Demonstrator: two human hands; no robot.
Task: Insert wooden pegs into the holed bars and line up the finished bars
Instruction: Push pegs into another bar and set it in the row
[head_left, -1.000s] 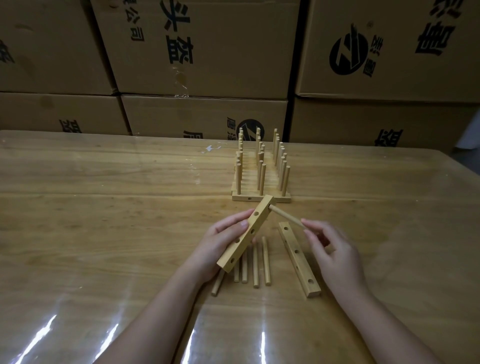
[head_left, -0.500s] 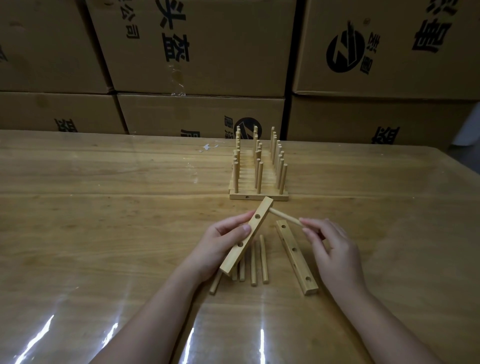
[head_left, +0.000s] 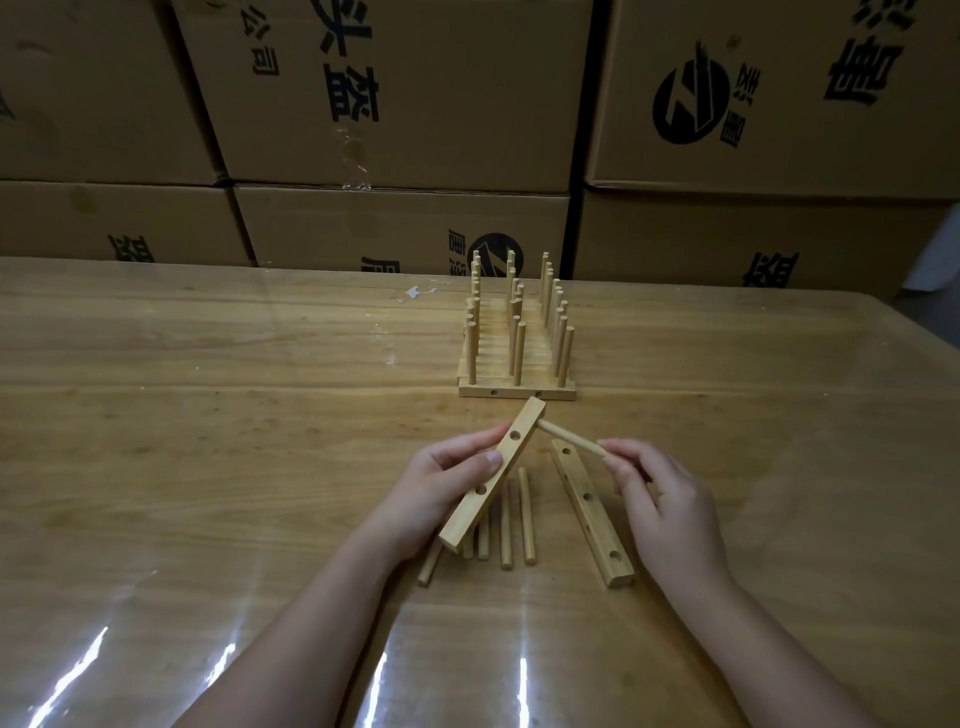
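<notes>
The left grip (head_left: 436, 488) is clamped on a holed bar (head_left: 470, 512), held tilted above the tabletop (head_left: 208, 415) with its far end raised. The right grip (head_left: 665, 509) pinches a wooden peg (head_left: 569, 439) whose far tip meets the bar's upper end; whether it sits in a hole cannot be told. A second bar (head_left: 589, 512) lies just right of several loose pegs (head_left: 525, 514). The finished bars (head_left: 517, 364) stand lined up farther back, before cardboard boxes (head_left: 415, 93).
</notes>
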